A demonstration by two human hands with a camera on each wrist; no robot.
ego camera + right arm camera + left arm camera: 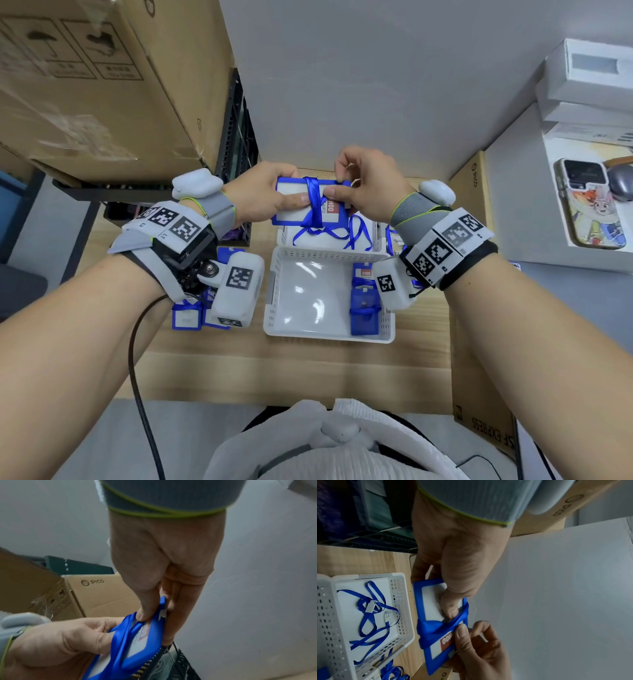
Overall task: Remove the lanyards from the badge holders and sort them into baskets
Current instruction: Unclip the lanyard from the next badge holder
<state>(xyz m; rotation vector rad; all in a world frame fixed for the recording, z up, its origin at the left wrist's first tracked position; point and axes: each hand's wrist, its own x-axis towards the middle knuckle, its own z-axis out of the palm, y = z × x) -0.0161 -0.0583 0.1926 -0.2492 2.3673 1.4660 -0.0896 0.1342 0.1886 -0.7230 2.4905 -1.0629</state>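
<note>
- Near basket (270, 301): white, perforated, on the wooden table below both hands; wrapped badge holders lie along its right side.
- Far basket (281, 236): white, directly under the raised hands; loose blue lanyards lie in it.
- Badge holder (291, 205): blue frame, clear window, red label. Held in the air between the two hands, above the far basket. Long axis runs left to right from hand to hand; window faces up toward the person.
- Left hand (260, 198): grasping the holder's left half, thumb flat on the window, fingers curled behind.
- Right hand (363, 192): pinching the holder's right end, thumb on the face just beside the ribbon, index finger curled at the top edge.
- Lanyard (313, 202): blue ribbon wound across the holder's middle, crosswise to its long axis; loose tails hang below the hands toward the far basket.
- Handling note, a judgement: keep the left grasp steady, and let the right fingers lift the top turn and unwind it rather than tugging, which would tighten the wrap. Whether the clip is fastened cannot be told.
</note>
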